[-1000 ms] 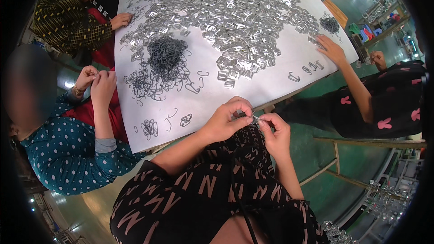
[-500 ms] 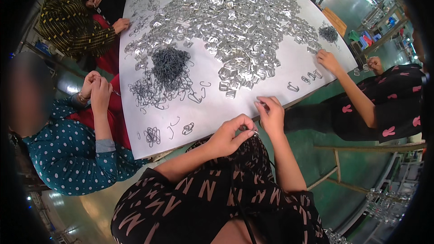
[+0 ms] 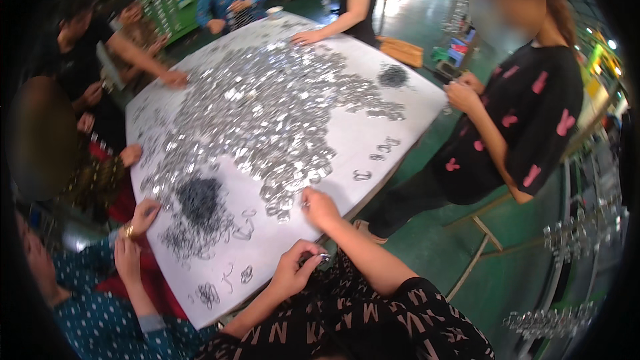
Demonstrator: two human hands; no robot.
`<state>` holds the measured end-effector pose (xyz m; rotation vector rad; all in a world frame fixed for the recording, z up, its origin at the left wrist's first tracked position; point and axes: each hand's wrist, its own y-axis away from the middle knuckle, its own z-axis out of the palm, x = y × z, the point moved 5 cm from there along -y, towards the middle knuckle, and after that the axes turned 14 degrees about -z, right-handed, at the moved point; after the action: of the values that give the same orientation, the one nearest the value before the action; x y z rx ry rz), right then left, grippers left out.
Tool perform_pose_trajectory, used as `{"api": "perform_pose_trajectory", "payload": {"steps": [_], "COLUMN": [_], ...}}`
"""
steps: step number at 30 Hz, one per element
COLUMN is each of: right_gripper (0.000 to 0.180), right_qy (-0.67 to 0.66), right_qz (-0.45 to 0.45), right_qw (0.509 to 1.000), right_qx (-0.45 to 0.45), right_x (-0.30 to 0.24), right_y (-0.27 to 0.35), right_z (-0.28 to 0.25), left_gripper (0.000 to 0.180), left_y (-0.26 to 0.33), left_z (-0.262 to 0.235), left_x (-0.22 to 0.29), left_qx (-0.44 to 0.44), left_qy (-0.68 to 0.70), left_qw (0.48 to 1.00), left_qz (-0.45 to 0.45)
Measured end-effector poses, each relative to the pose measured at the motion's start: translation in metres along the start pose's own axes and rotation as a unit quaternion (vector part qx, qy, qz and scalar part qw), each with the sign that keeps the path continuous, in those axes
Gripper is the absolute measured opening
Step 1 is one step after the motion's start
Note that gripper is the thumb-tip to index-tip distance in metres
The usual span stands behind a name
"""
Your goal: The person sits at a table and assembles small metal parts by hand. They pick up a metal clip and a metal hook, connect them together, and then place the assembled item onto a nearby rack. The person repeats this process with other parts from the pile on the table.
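- The fingers (image 3: 308,247) of the left hand (image 3: 292,272) are curled in, thumb pressed against them, pinching a small shiny metal piece (image 3: 324,259) whose end sticks out to the right; its exact shape is too blurred to tell.
- The fingers of the right hand (image 3: 321,210) are bent over the desk (image 3: 363,130), at the near right end of a broad heap of silver buckles (image 3: 243,103); how far apart they are, and whether they have hold of a buckle, I cannot tell.
- The left hand is just off the near edge of the desk, nearer the person's body than the right.
- The buckle heap spreads over the middle of the white desk, narrowing toward the person.
- Left of its near end stands a dark pile of hooks (image 3: 201,201), with loose hooks (image 3: 183,239) strewn around its near side.
- Nearer the front left corner lie a cluster of hooks (image 3: 207,295) and a smaller group (image 3: 247,274).
- Along the right edge lie a few more hooks (image 3: 362,175); beyond them is a small dark pile (image 3: 393,75).
- A white cup (image 3: 274,13) stands at the far edge.
- Co-workers surround the desk; one, at the right, wears a black top with pink shapes (image 3: 510,121).
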<state>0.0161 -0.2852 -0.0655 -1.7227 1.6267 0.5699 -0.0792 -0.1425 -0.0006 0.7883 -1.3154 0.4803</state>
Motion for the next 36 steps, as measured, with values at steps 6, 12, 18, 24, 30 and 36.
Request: {"api": "perform_pose_trajectory", "payload": {"steps": [6, 12, 18, 24, 30, 36], "right_gripper": [0.023, 0.022, 0.022, 0.019, 0.016, 0.015], "right_qy": [-0.100, -0.298, -0.334, -0.336, -0.361, -0.319], "right_qz": [-0.018, 0.032, 0.034, 0.025, 0.003, -0.003], "right_qw": [0.993, 0.948, 0.929, 0.923, 0.908, 0.914], "right_qx": [0.056, 0.109, 0.157, 0.187, 0.212, 0.250], "right_x": [-0.015, -0.035, -0.039, -0.046, -0.043, -0.052], "right_y": [0.043, 0.089, 0.108, 0.116, 0.128, 0.134], "right_z": [-0.034, -0.059, -0.064, -0.073, -0.058, -0.058], "left_gripper": [0.008, 0.008, 0.007, 0.007, 0.009, 0.009], "left_y": [-0.010, -0.015, -0.019, -0.017, -0.016, -0.011], "left_z": [0.002, 0.006, 0.010, 0.015, 0.012, 0.009], "left_x": [0.006, -0.008, 0.001, 0.011, -0.012, -0.014], "left_qx": [0.025, 0.068, 0.082, 0.090, 0.080, 0.102], "left_qy": [-0.023, -0.004, -0.053, -0.066, -0.028, -0.050], "left_qw": [0.999, 0.998, 0.995, 0.994, 0.996, 0.993], "left_qz": [0.005, 0.011, 0.016, 0.019, 0.002, 0.038]}}
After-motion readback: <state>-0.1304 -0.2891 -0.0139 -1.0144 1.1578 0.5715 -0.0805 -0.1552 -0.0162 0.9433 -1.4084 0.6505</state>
